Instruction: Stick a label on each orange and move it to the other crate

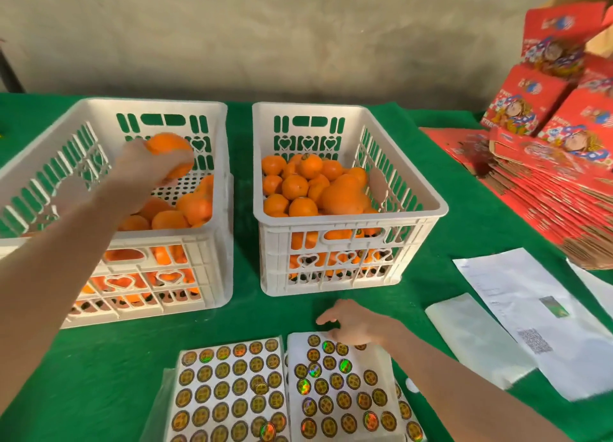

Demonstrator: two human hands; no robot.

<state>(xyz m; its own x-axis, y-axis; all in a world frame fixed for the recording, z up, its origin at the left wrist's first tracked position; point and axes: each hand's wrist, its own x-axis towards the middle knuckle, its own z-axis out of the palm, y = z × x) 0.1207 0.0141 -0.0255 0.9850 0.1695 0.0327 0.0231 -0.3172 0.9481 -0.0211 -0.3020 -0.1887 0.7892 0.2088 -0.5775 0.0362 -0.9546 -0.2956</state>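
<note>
Left hand holds an orange over the left crate; right hand rests on the label sheets.

The left hand (142, 163) is closed around one orange (170, 154), raised inside the left crate (185, 242), which holds more oranges toward its near right side. The right crate (348, 236), just beside it on the green surface (99, 375), is heaped with oranges. The right hand (356, 325), fingers loosely spread and gripping nothing, touches the far edge of a label sheet (341, 385) at the surface's near edge. Papers (517, 309) and red boxes (547, 116) lie toward the right edge.
</note>
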